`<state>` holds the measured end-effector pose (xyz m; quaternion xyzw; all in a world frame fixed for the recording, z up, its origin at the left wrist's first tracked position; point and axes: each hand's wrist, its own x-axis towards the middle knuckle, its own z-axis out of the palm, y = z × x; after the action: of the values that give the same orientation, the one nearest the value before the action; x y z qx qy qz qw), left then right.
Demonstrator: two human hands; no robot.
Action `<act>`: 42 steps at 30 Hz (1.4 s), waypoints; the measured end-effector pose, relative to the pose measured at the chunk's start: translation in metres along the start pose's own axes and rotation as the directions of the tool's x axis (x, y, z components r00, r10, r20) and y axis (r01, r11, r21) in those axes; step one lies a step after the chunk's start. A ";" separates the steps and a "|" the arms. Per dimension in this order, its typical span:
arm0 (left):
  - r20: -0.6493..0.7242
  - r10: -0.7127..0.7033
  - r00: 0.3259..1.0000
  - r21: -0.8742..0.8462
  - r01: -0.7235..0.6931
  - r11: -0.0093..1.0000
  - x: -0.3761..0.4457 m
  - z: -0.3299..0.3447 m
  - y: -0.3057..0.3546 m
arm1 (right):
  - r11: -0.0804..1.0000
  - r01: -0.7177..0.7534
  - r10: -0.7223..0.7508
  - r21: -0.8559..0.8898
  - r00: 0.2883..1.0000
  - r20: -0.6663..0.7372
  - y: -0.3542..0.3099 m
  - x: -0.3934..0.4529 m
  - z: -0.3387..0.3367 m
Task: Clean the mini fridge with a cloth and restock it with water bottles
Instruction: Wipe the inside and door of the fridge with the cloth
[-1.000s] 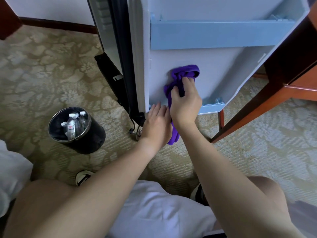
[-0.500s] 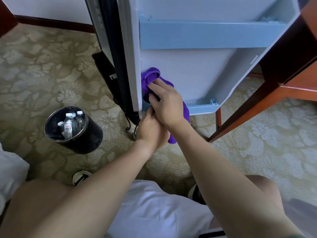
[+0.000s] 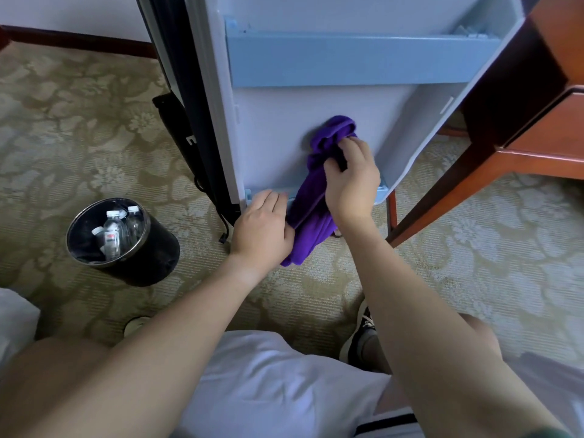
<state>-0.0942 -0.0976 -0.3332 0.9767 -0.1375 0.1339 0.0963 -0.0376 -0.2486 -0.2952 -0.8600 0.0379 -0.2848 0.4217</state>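
Wiping stage, in progress; I log the following. Item one: my right hand (image 3: 352,181), fingers curled round a bunched purple fleece cloth (image 3: 316,197), presses its top against the pale inner panel of the open white mini fridge door (image 3: 278,121); the cloth's tail hangs down to the patterned carpet. Item two: my left hand (image 3: 262,226), fingers straight and relaxed, holding nothing, rests at the light-blue lower door shelf (image 3: 268,192), touching the cloth's edge. Item three: several clear plastic water bottles with white caps (image 3: 115,229), standing in a round black bin (image 3: 142,263) on the carpet, well apart from the door. Item four: light-blue upper door shelf (image 3: 347,60), no bottles visible in it. Judgement: cleaning unfinished, restocking not begun; fridge interior out of view, condition unknown.
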 end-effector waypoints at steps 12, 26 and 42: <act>0.056 -0.032 0.998 -0.025 0.033 0.999 -0.005 0.003 -0.002 | 0.876 -0.360 0.349 -0.321 0.932 -0.094 0.025 0.023 -0.029; 0.025 -0.090 0.996 -0.201 0.093 0.975 -0.008 0.007 -0.004 | 0.915 -0.264 0.307 -0.306 0.946 0.103 0.015 0.000 -0.001; -0.093 -0.077 0.993 -0.201 0.057 0.978 -0.011 0.008 -0.017 | 0.942 0.335 -0.287 0.023 0.768 0.573 -0.041 -0.021 0.047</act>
<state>-0.0973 -0.0806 -0.3466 0.9583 -0.1123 0.1650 0.2043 -0.0380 -0.1829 -0.2963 -0.9159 -0.2210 -0.0795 0.3255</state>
